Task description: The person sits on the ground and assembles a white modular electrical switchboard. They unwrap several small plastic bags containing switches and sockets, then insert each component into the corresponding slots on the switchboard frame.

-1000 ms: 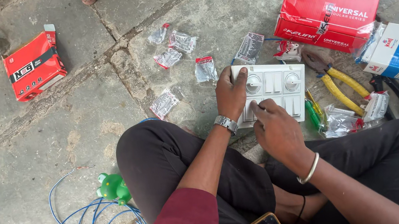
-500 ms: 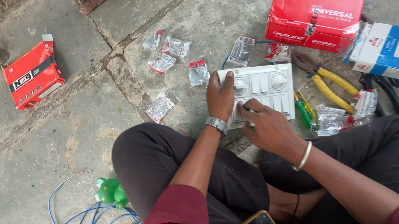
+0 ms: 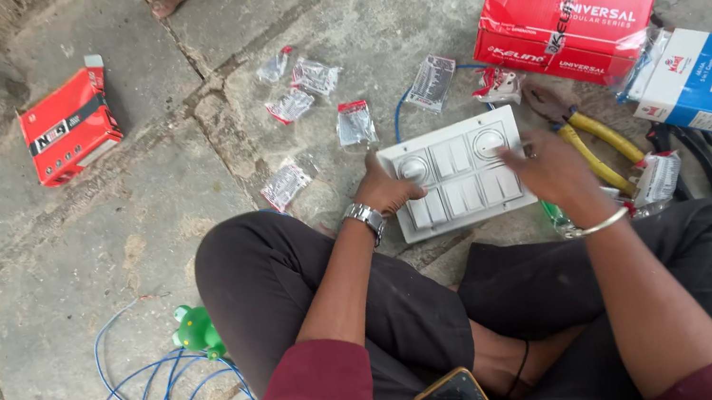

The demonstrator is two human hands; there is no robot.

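Rough stone paving (image 3: 145, 264) carried a white switch plate (image 3: 458, 173), lying flat just beyond the seated person's crossed legs. Left hand (image 3: 388, 190) gripped its near-left edge, fingers closed on it, while right hand (image 3: 548, 168) rested on its right side, fingers spread. Yellow-handled pliers (image 3: 601, 140) and a red box (image 3: 567, 20) lay nearby.

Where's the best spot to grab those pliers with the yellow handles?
Probably by the two yellow handles, reaching in from the near right. The pliers lie flat on the stone floor, their dark jaws pointing up-left toward the white switch plate, so the handles are the free end.
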